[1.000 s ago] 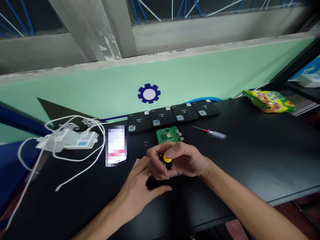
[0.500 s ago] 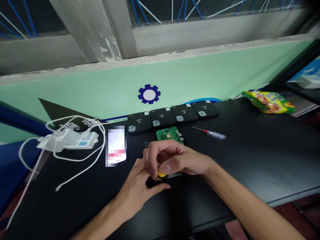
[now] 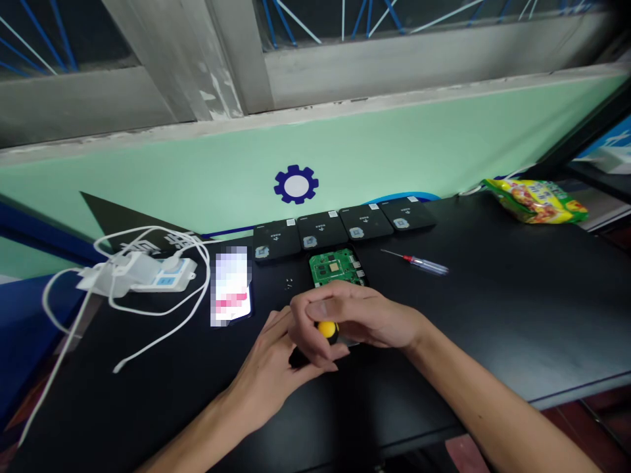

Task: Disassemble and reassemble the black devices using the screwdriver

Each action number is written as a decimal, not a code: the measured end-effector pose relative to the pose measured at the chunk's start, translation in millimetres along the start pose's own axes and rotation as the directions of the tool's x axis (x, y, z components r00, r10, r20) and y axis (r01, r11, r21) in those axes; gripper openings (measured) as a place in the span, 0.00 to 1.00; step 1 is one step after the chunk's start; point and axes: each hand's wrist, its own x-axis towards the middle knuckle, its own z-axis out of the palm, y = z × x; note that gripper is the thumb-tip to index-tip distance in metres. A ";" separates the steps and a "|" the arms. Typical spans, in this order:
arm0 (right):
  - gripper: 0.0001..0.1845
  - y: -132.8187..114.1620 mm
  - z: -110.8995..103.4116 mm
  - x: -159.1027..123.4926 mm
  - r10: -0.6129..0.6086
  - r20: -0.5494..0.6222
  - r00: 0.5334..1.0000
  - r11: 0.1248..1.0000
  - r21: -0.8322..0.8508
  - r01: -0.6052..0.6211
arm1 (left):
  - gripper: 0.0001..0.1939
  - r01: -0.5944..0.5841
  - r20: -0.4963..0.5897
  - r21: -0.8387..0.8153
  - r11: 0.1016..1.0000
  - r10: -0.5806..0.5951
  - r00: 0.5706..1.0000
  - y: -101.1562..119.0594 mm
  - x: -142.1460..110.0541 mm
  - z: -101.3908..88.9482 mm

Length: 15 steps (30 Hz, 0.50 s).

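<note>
My right hand (image 3: 352, 318) is closed round a screwdriver with a yellow-topped handle (image 3: 327, 329), held upright over a small black device (image 3: 297, 358) on the black table (image 3: 493, 302). My left hand (image 3: 273, 371) rests on that device, fingers curled along its edge and pressing it down; most of the device is hidden under both hands. A green circuit board (image 3: 336, 267) lies just beyond my hands.
Several black flat boxes (image 3: 320, 231) line the wall behind the board. A thin red-handled screwdriver (image 3: 419, 262) lies to the right. A phone (image 3: 231, 286) lies left of the board. A white power strip with tangled cables (image 3: 148, 272) sits far left, a snack bag (image 3: 537, 200) far right.
My right hand's fingers shifted round the screwdriver handle, hiding then showing the yellow top again, as in a twisting motion. My left hand has stayed on the device.
</note>
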 end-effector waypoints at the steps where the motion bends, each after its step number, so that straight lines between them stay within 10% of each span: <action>1: 0.21 -0.3 0.1 0.1 0.001 -0.013 1.000 1.000 0.012 -0.001 | 0.10 0.004 0.015 -0.008 1.000 -0.004 1.000 -0.7 -0.3 0.1; 15: 0.13 7.6 -6.2 -1.6 -0.093 -0.163 0.982 0.996 -0.028 0.090 | 0.13 -0.047 -0.007 -0.004 0.999 0.047 0.999 -0.8 0.2 -2.1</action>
